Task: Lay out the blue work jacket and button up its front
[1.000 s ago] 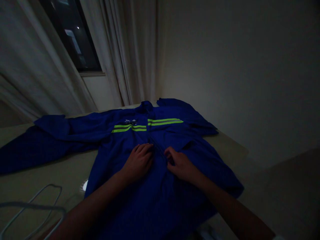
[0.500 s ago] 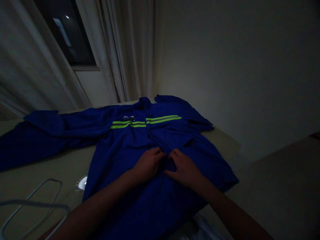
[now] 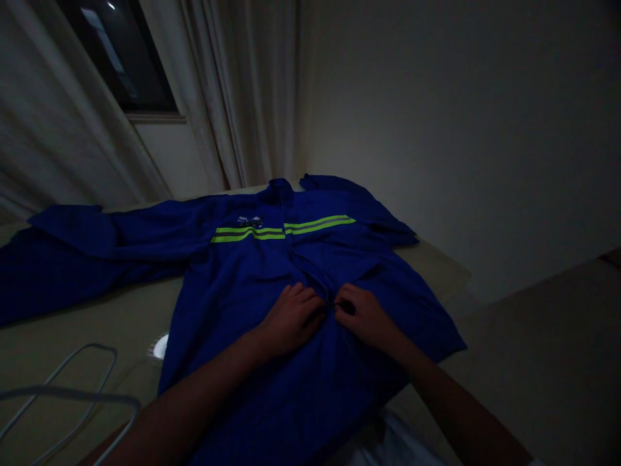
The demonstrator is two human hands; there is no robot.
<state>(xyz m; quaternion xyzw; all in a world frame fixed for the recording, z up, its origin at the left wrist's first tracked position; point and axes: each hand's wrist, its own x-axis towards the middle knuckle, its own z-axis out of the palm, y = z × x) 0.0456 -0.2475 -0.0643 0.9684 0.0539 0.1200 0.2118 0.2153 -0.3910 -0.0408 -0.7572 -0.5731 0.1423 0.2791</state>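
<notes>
A blue work jacket [image 3: 233, 278] lies spread front up, with bright green-yellow stripes and a small white chest logo. At the lower part of its front opening, my left hand [image 3: 295, 317] is closed with bent fingers on the fabric edge. Just to the right, my right hand [image 3: 361, 314] pinches the other edge, thumb against curled fingers. The two hands are close together, with only a narrow gap between them. Any button or fastener under the fingertips is too dark to make out. Above the hands the front edges show a loose fold.
The jacket rests on a pale surface [image 3: 121, 323]. A white cable [image 3: 109, 375] loops at lower left, near a small bright round object [image 3: 159, 347]. Curtains [image 3: 233, 90] and a dark window [image 3: 121, 58] are behind, with a plain wall [image 3: 460, 129] to the right.
My right hand's thumb and fingers have come together into a pinch at the front edge. The left hand stays close to the same spot. The view has shifted slightly.
</notes>
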